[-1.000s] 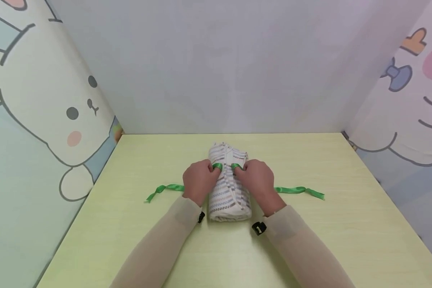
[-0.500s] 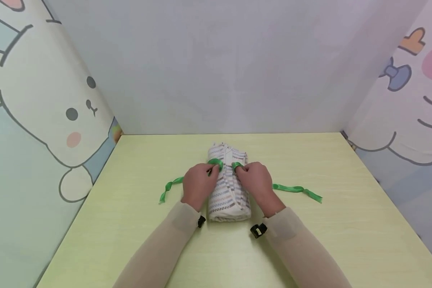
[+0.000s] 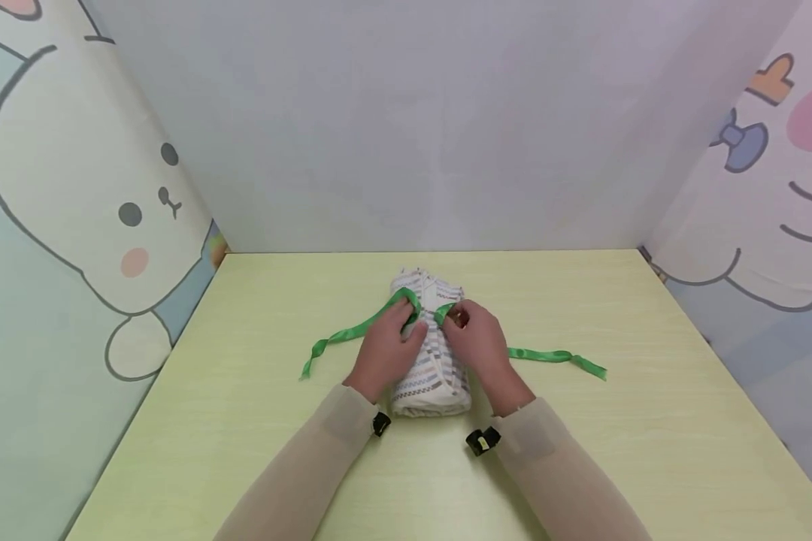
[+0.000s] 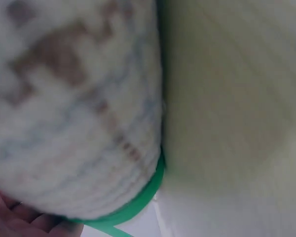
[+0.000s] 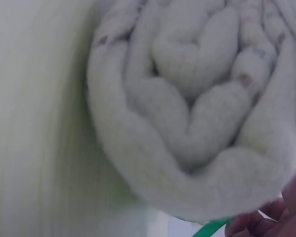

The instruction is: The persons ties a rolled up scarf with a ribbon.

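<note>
A rolled white towel [image 3: 428,376] with stripes in several muted colours lies lengthwise on the table. A green ribbon [image 3: 355,330] crosses it, and in the left wrist view the ribbon hugs the side of the roll. My left hand [image 3: 387,347] has its fingers curled at a ribbon loop on top, its thumb apart from them over the towel. On the other side, my right hand [image 3: 479,338] pinches the ribbon between thumb and forefinger. The towel's spiral end [image 5: 187,123] fills the right wrist view, with the right fingers at the lower corner.
One ribbon tail stretches out to the left, and the other tail [image 3: 558,356] lies to the right on the pale wooden table [image 3: 649,451]. Behind stands a plain light wall [image 3: 433,135], with cartoon-printed panels at both sides. Dark clips [image 3: 483,440] sit at the cuffs.
The left thumb has parted from the fingers. The left part of the ribbon has shifted from below the left hand to above it, its tail drawn inward. The right hand stays nearly in place.
</note>
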`<state>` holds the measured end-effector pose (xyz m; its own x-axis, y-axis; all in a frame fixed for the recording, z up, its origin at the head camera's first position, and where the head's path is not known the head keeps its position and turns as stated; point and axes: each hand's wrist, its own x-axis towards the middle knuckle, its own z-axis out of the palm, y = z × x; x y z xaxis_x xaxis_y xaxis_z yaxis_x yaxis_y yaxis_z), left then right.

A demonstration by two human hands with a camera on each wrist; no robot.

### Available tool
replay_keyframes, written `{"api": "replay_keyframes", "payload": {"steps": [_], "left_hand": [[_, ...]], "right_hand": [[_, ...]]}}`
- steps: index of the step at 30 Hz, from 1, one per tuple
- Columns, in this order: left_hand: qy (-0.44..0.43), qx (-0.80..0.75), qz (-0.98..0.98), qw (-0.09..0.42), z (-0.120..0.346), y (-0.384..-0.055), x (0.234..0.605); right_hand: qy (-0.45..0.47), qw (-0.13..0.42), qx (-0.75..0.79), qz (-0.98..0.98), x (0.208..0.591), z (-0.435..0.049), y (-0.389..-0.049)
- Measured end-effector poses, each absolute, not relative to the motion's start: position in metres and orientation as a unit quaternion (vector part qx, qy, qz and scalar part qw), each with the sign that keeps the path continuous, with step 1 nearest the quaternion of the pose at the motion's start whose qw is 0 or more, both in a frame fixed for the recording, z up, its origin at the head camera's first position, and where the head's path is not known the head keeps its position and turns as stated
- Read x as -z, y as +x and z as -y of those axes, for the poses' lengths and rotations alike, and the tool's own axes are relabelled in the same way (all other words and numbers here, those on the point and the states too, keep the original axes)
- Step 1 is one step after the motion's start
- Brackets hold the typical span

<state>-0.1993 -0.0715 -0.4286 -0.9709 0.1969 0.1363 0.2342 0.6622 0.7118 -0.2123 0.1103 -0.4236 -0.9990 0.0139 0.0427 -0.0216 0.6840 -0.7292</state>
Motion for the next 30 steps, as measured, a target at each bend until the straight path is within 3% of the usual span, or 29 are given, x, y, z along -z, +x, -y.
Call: {"api": "replay_keyframes", "payload": {"steps": [6, 12, 20, 30], "left_hand": [[-0.155, 0.375, 0.914, 0.036, 0.069, -0.201, 0.43], [-0.155, 0.377, 0.91, 0.07, 0.066, -0.201, 0.43], [-0.079, 0.487, 0.862, 0.112, 0.067, -0.198, 0.431], [0.006, 0.655, 0.751, 0.082, 0.07, -0.199, 0.425]], "right_hand": [[0.09, 0.062, -0.397, 0.911, 0.426, -0.105, -0.209], [0.131, 0.043, -0.403, 0.905, 0.428, -0.099, -0.203], [0.046, 0.021, -0.486, 0.873, 0.428, -0.1, -0.2], [-0.071, -0.009, -0.669, 0.74, 0.422, -0.104, -0.2]]}}
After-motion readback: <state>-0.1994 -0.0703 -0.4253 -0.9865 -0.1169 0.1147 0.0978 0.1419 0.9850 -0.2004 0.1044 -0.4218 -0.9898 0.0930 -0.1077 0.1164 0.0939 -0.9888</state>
